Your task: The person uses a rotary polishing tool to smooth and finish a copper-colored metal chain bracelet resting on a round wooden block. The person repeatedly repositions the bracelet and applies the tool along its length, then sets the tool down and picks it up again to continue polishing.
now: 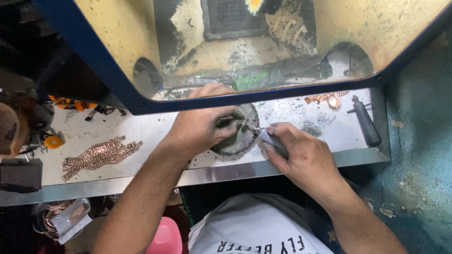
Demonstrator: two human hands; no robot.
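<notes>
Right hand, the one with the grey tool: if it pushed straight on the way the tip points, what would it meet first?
The right hand aims its grey tool up and left. First in line is the small chain piece pinched in the left hand's fingers over the round dark pad; the tip looks already on it, though depth is unclear.

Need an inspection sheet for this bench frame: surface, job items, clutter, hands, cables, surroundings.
Surface: white bench top, stained and scuffed, with a metal front edge.
Job's things: small chain piece held over a dark round pad; handheld tool, its tip at the piece.
Clutter: gold-coloured chain mesh bundle at left; gold-coloured ornament at back right; black-handled tool lying at right; orange bits at far left.
Grippers: left hand pinches the chain piece; right hand grips the handheld tool.
Cables: nothing seen.
Surroundings: blue-framed transparent shield above the bench, with a grimy yellowed interior; pink container below.
</notes>
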